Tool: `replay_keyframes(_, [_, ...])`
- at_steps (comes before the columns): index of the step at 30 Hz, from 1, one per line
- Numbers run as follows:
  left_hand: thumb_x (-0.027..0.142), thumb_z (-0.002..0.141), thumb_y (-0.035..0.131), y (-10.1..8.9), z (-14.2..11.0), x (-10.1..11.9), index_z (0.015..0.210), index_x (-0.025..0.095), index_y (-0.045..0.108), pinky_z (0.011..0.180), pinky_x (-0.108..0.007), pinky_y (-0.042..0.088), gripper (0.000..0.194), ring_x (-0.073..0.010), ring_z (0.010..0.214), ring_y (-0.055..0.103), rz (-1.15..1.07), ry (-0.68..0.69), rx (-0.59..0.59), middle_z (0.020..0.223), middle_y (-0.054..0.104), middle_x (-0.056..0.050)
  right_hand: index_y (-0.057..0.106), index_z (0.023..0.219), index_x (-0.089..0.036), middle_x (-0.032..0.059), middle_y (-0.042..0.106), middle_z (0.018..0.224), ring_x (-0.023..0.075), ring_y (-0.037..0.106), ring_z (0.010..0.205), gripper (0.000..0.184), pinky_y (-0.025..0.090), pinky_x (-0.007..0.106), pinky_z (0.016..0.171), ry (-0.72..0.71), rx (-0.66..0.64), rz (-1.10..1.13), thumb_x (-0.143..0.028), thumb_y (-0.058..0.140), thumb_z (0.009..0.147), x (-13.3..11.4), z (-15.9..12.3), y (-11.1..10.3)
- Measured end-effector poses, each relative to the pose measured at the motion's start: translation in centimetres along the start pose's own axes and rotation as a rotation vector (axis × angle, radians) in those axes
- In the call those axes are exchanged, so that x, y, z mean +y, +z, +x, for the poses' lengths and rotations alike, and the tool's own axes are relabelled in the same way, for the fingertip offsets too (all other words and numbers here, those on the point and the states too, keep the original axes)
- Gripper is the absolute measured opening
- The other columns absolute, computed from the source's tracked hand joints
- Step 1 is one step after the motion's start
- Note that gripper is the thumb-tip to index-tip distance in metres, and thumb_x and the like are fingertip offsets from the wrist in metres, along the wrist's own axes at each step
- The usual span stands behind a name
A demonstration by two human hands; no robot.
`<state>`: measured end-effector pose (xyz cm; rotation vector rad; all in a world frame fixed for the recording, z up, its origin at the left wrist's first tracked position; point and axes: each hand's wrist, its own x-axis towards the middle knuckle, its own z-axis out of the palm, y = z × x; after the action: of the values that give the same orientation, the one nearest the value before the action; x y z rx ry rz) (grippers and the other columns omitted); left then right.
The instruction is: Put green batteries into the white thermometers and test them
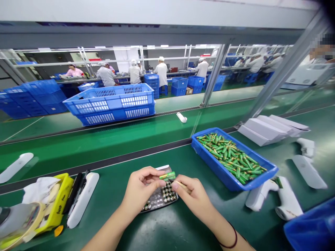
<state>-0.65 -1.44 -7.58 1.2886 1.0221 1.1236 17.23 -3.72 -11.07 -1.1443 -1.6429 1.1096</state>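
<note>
My left hand (138,186) pinches a green battery (169,175) between thumb and fingers, level above a small box (165,168). In that box, several batteries (169,195) stand on end with their metal ends up, beside a clear plastic part with round pockets (156,201). My right hand (193,191) is closed around a thin pale stick (183,186), its dark tip at or very near the battery. To the right is a blue tray (206,164) heaped with loose green batteries (230,155).
A yellow bin (56,205) with tape and cloth is at left, near a white device (83,200). White thermometer-like housings (261,195) and folded white cartons (267,129) lie at right. Blue crates (112,104) stand beyond the green belt (117,139). Co-workers sit farther back.
</note>
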Motion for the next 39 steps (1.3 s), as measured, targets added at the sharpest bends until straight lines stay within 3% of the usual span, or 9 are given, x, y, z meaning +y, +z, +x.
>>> replay_keyframes(9, [0.015,0.062,0.076,0.09,-0.03,0.47,0.078,0.016,0.074,0.062,-0.020,0.054,0.016,-0.0143,0.062,0.067,-0.051,-0.078,0.024,0.067,0.072,-0.003,0.046,0.063,-0.017,-0.0055,0.029,0.057,0.0088,0.024,0.053,0.038,0.018,0.025,0.049,0.012,-0.033,-0.004,-0.042,0.048,0.091,0.23,0.11,0.10])
replay_keyframes(26, [0.016,0.067,0.075,-0.33,0.05,0.16,0.078,0.021,0.076,0.064,-0.019,0.051,0.012,-0.0124,0.070,0.063,0.125,0.094,0.007,0.078,0.069,-0.002,0.048,0.064,-0.017,-0.0054,0.030,0.056,0.0089,0.025,0.053,0.039,0.019,0.024,0.049,0.008,-0.011,-0.013,-0.046,0.048,0.090,0.24,0.02,0.15])
replay_keyframes(39, [0.017,0.066,0.075,-0.33,0.09,-0.10,0.079,0.018,0.075,0.065,-0.021,0.052,0.013,-0.0138,0.068,0.064,0.063,0.029,0.001,0.077,0.070,-0.003,0.048,0.064,-0.017,-0.0052,0.030,0.058,0.0090,0.025,0.054,0.037,0.018,0.025,0.049,-0.006,-0.029,-0.015,-0.042,0.048,0.091,0.26,0.03,0.23])
